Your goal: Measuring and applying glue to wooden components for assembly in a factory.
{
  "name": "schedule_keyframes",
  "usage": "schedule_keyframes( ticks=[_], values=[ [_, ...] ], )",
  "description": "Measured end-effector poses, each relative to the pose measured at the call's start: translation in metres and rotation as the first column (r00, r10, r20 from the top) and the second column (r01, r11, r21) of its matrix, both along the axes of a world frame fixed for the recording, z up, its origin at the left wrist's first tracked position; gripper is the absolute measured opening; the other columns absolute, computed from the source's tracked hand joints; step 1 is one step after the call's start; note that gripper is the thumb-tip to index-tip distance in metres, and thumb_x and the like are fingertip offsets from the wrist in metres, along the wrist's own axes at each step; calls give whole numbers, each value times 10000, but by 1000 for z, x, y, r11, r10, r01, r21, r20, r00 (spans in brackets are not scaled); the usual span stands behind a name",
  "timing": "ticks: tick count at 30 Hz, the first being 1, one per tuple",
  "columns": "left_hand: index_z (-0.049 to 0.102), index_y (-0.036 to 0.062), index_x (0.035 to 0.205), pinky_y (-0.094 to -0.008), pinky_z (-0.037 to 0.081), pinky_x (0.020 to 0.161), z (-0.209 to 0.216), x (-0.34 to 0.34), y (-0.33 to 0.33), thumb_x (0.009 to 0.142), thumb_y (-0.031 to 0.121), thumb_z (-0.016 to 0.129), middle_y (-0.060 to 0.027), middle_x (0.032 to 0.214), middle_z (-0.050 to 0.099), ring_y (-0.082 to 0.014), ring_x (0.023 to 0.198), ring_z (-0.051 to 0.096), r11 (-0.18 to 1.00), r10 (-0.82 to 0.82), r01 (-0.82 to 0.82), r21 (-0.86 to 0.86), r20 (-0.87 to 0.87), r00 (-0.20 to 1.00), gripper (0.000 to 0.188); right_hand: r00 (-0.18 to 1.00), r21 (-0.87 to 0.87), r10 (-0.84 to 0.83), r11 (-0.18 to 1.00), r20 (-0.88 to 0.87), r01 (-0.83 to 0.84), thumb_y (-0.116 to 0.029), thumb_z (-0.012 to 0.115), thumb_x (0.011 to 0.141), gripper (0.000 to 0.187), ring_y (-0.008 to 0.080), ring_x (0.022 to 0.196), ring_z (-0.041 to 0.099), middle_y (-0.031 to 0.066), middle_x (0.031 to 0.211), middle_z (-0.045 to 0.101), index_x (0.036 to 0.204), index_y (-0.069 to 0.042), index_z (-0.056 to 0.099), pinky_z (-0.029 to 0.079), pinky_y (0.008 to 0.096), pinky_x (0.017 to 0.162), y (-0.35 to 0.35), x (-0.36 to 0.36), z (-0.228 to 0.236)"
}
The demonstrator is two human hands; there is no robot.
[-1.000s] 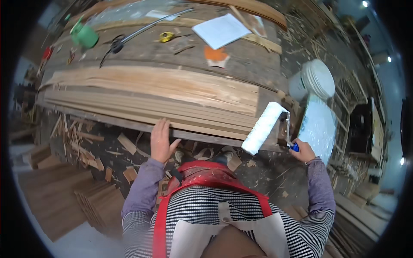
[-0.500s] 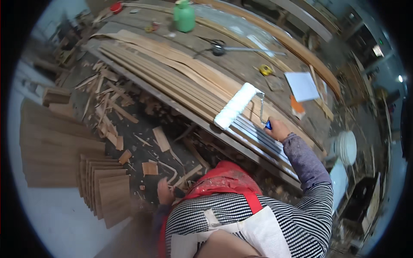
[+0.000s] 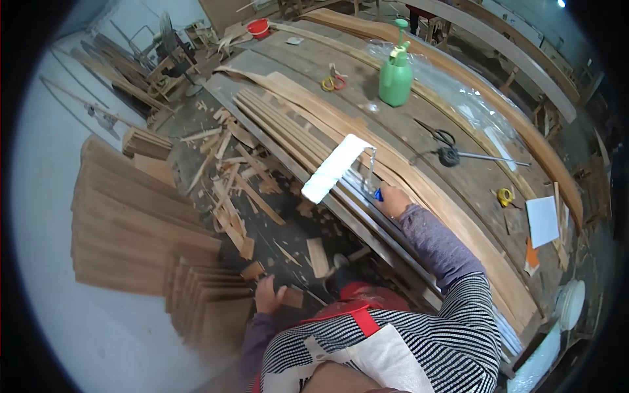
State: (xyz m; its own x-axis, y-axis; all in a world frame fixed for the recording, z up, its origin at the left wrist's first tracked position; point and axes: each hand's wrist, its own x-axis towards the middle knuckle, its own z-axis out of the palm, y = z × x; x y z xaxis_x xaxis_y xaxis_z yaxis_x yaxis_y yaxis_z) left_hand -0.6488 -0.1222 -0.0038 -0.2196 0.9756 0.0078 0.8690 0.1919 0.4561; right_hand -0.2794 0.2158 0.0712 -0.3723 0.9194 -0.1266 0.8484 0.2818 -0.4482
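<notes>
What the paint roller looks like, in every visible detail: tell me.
The paint roller has a white, fluffy-looking cylindrical sleeve on a thin, bent, metal-looking frame. Its blue handle is mostly hidden by the right hand, which grips it. The sleeve lies slantwise across the long wooden strips at the near edge of the workbench, its lower-left end toward that edge. It seems to touch the strips.

Purple sleeves, striped shirt
</notes>
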Motion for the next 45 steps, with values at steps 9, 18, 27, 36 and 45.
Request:
schedule_keyframes(
  ticks=[9,18,27,36,45],
  values=[
    [564,7,1222,-471,487,879,-62,-178,-2,824,335,730,-234,1076,625,-403,1014,596,900,357,-297,-320,147,923,542,996,-84,47,995,-82,-53,-300,669,804,371,428,941,653,279,939,668,1020,-6,602,519,502,822,155,-230,-5],
    [574,2,1204,-476,491,864,-190,-346,56,833,367,727,-227,1047,633,-402,999,604,812,441,-347,-469,105,891,543,994,-101,104,989,-43,-108,-306,663,786,410,411,948,657,277,967,666,1033,18,613,509,474,848,322,-464,-19],
    [590,-7,1163,-476,481,868,-82,-604,332,804,292,753,-236,1016,629,-404,979,597,964,217,-203,-173,69,974,494,988,-86,58,994,-141,-71,-353,678,786,438,398,936,651,280,962,658,1024,11,629,509,467,827,428,-605,0],
    [486,-39,1278,-476,415,979,39,-516,593,773,214,771,-247,1227,534,-440,1162,489,955,-283,277,108,54,958,633,999,-156,-24,988,-37,18,-378,673,793,417,409,844,646,231,871,664,1052,-56,613,508,487,753,354,-434,7],
    [501,-19,1300,-456,392,1046,69,-305,626,756,168,782,-218,1350,489,-403,1264,443,747,-638,622,233,-10,770,640,866,-307,-472,809,167,501,-338,724,791,338,402,814,649,205,855,666,982,-80,620,511,462,723,-2,-147,62]
  ],
)
